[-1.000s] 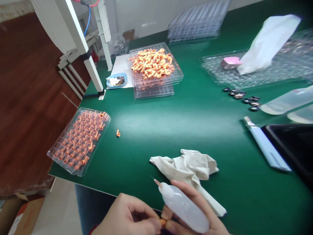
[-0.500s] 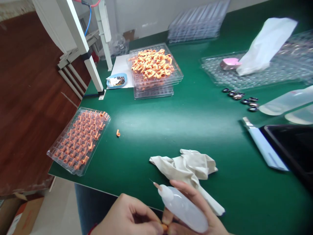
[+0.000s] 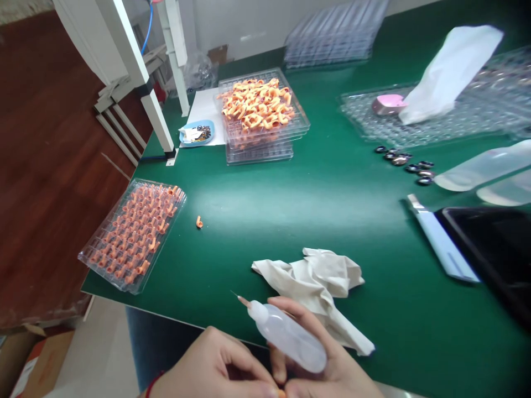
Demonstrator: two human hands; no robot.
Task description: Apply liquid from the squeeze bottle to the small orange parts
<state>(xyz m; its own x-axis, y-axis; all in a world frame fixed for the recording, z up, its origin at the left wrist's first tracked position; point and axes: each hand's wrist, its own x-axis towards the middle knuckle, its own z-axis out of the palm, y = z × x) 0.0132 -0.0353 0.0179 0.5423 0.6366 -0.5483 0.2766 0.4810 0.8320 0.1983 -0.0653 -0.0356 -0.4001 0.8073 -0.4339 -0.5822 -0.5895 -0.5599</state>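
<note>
Since a second ago the small translucent squeeze bottle with a fine needle tip (image 3: 286,342) has drifted left and a little lower across the view, its needle now pointing up-left over the table edge, while both hands have sunk toward the bottom of the frame; the work looks to be between applications rather than at one. The right hand (image 3: 332,370) is wrapped around the bottle's body, fingers closed on it. The left hand (image 3: 215,367) has its fingertips pinched together on a tiny orange rubber piece (image 3: 281,393), barely showing at the lower edge beside the right thumb. Just beyond the bottle lies a crumpled cream cloth (image 3: 315,279) on the green table mat (image 3: 332,204). To the left, a clear plastic tray of orange pieces in rows (image 3: 133,235) sits at the mat's edge, with 1 stray orange piece (image 3: 199,222) near it. Farther back stands a stack of clear trays heaped with orange pieces (image 3: 259,108). Brown wooden flooring (image 3: 45,166) shows at left.
</note>
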